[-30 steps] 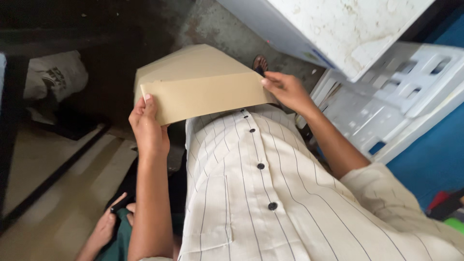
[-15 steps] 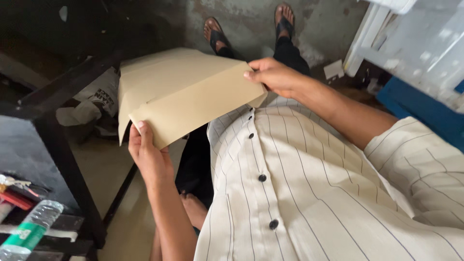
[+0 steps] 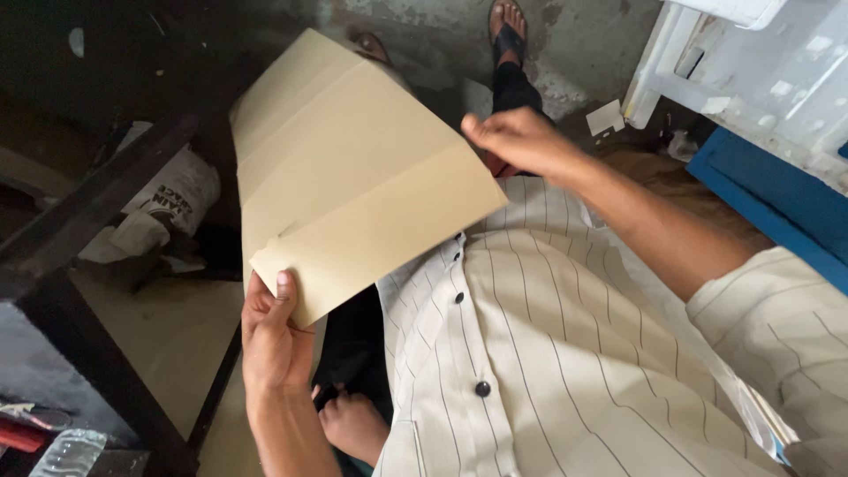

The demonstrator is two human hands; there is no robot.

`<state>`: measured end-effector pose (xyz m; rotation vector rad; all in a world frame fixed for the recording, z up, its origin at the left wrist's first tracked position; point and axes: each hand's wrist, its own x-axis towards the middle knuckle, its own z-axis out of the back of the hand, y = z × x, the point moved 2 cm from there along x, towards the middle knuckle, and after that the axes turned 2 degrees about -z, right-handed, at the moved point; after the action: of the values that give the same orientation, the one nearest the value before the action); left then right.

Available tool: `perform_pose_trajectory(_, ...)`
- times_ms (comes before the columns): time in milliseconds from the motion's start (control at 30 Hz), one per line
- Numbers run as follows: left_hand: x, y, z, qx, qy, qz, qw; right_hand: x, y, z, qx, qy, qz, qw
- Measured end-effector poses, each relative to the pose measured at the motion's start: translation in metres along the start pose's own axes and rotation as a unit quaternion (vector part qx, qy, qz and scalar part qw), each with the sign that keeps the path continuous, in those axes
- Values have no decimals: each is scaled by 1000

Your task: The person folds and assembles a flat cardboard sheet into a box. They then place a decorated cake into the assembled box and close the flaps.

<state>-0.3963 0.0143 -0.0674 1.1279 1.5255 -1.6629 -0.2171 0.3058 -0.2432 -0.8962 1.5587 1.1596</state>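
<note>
- nearest to me is my striped shirt [image 3: 565, 353], cream with thin dark lines and dark buttons down the front.
- my left hand [image 3: 274, 340] is low at the left, its grip pinching the near corner of the folded cardboard sheet [image 3: 353, 185], thumb pressed on top and the fingers hidden underneath.
- beside that wrist, lower down, a bare foot [image 3: 353, 424] shows on the floor [image 3: 168, 336].
- at the bottom left corner a clear plastic bottle [image 3: 66, 452] lies on the dark desk [image 3: 44, 353], next to something red that i cannot make out.
- the cardboard sheet is tan, creased across its width, and is held up in the air in front of my chest, tilted, with its far end pointing away from me.
- my right hand [image 3: 521, 141] is at the sheet's right edge, fingers curled; whether the grip is closed on the cardboard or only touching it i cannot tell.
- left of the sheet a crumpled white bag [image 3: 168, 208] lies under the desk's dark frame.
- at the right stands a white plastic crate [image 3: 751, 62], with a blue surface [image 3: 768, 208] below it.
- farthest off, past the sheet's top, a foot in a dark sandal [image 3: 511, 26] stands on the grey floor.
</note>
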Motion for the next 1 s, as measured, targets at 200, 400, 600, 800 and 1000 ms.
perform_pose_trajectory(200,-33,3,9,-2,1,-33,999,52,60,-18,-21,134,20,991)
perform_pose_trajectory(400,-15,82,73,34,-120,-8,992,124,153,-95,130,300,72,942)
perform_pose_trajectory(600,94,168,104,419,-93,191,883,182,246,-172,-178,124,376,901)
perform_pose_trajectory(800,172,97,116,371,-154,-111,909,188,252,-242,-529,111,227,810)
perform_pose_trajectory(1000,181,-20,76,620,-61,-227,748,69,159,-204,-597,-24,347,723)
